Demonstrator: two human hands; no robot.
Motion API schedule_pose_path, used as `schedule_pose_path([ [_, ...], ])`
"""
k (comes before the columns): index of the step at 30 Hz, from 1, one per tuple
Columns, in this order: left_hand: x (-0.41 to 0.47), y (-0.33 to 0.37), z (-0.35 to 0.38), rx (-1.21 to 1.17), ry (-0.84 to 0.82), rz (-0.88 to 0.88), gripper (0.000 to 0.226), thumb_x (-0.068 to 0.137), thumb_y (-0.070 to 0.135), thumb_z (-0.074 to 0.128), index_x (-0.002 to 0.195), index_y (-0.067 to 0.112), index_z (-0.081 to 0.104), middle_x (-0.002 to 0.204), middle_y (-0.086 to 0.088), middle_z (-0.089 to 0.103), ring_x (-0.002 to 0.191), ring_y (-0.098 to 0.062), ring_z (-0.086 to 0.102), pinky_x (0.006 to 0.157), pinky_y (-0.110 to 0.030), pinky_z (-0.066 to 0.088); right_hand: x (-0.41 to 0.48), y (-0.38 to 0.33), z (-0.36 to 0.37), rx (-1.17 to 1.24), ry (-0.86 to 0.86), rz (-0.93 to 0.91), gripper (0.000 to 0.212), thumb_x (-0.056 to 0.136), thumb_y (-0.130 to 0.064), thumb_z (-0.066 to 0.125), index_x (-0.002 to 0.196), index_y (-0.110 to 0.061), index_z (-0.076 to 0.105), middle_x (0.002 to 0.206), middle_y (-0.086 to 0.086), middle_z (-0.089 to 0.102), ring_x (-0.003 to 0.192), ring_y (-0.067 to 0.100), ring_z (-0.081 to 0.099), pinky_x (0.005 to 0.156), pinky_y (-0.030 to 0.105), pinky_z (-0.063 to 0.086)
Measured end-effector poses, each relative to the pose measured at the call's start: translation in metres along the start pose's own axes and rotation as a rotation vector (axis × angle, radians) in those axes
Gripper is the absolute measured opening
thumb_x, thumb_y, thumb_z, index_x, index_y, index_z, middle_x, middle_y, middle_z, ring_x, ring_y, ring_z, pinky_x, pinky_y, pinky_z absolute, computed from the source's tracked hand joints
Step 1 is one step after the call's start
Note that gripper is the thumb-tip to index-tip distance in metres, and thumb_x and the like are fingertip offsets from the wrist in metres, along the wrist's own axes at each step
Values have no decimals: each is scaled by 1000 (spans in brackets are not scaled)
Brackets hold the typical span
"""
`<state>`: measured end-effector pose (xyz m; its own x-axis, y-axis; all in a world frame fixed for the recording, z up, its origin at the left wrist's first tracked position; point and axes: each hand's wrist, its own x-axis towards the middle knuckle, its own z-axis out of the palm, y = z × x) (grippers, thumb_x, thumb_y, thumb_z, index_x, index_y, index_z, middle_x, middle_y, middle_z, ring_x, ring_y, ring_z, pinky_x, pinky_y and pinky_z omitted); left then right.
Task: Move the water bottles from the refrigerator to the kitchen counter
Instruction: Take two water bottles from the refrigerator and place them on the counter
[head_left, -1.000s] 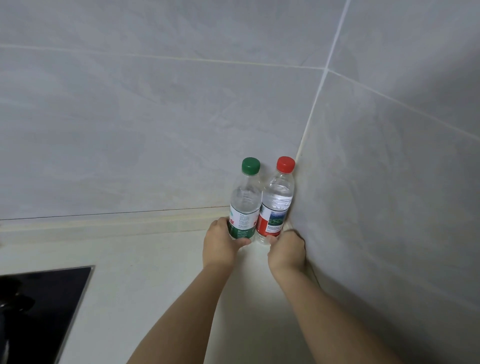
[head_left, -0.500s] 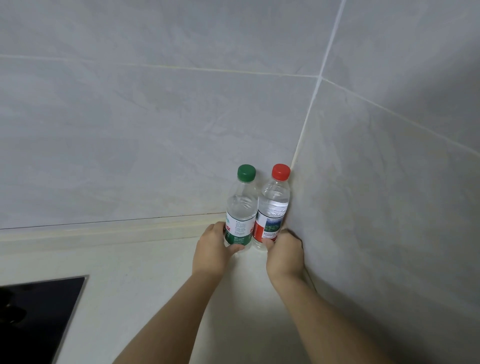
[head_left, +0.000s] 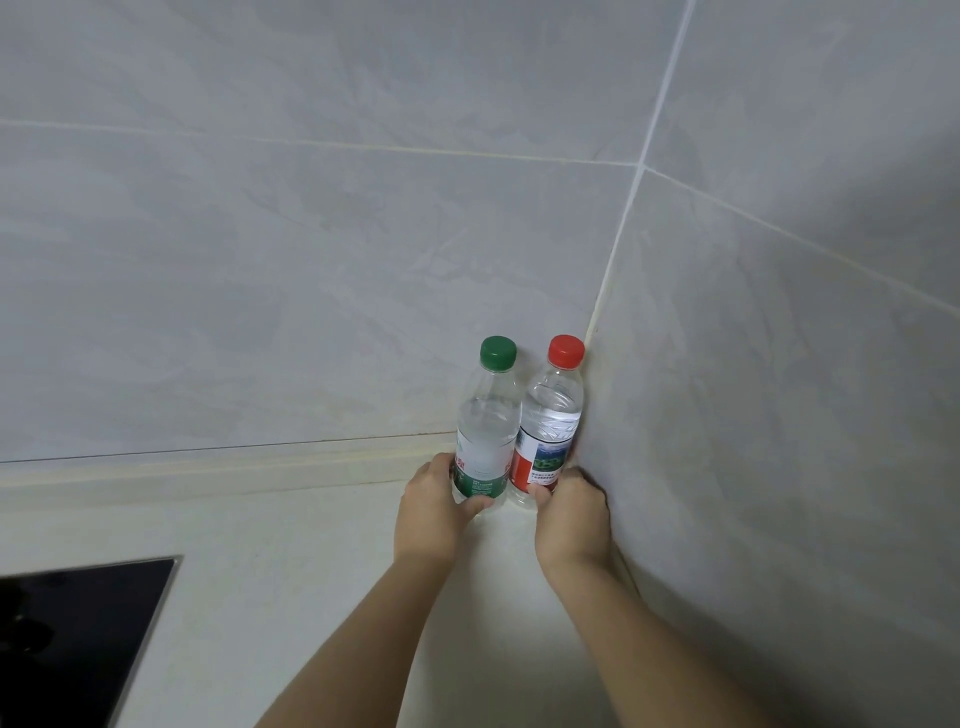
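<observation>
At the near left edge the black cooktop (head_left: 78, 639) is lying flush in the pale kitchen counter (head_left: 291, 571), well apart from where I am working. Farther in, I am keeping my left hand (head_left: 434, 512) wrapped low around the green-capped bottle (head_left: 488, 431) and my right hand (head_left: 571, 519) wrapped low around the red-capped bottle (head_left: 550, 426), gripping near the bases, I judge, to steady them upright. At the far corner both bottles are standing on the counter, touching each other, the red-capped one tucked against the right tiled wall (head_left: 779, 415), probably to keep them out of the way.
</observation>
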<state>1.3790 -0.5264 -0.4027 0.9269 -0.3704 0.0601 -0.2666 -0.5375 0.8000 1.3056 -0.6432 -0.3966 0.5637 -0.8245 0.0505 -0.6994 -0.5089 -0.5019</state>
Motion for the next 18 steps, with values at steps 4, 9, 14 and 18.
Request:
schedule_pose_path([
  [4,-7,5,-3,-50,-40,-40,55,74,20,82,123,14,57,115,-2,62,98,-17,55,83,-25,43,-7,4,2,70,0,0,33,92,-31,68,108,-3,61,110,17,71,104,35,66,78,35,48],
  [9,-30,14,-18,-50,-114,-88,55,79,21,77,128,12,54,125,-4,62,110,-22,58,82,-23,40,-27,13,-8,166,-7,-44,32,91,-28,70,105,-2,60,94,18,72,93,38,66,73,37,48],
  [14,-66,10,-57,239,-207,-7,82,85,38,70,149,14,26,149,-5,39,134,-23,39,100,-30,37,-67,15,-39,117,-50,-123,51,92,-32,66,132,-2,57,128,18,64,119,35,58,100,40,46],
  [18,-109,-5,-106,418,-221,45,85,90,46,61,153,18,12,158,-1,21,141,-21,26,105,-35,39,-115,2,-68,50,-140,-249,57,97,-35,59,145,-8,45,142,10,54,133,28,46,105,33,35],
])
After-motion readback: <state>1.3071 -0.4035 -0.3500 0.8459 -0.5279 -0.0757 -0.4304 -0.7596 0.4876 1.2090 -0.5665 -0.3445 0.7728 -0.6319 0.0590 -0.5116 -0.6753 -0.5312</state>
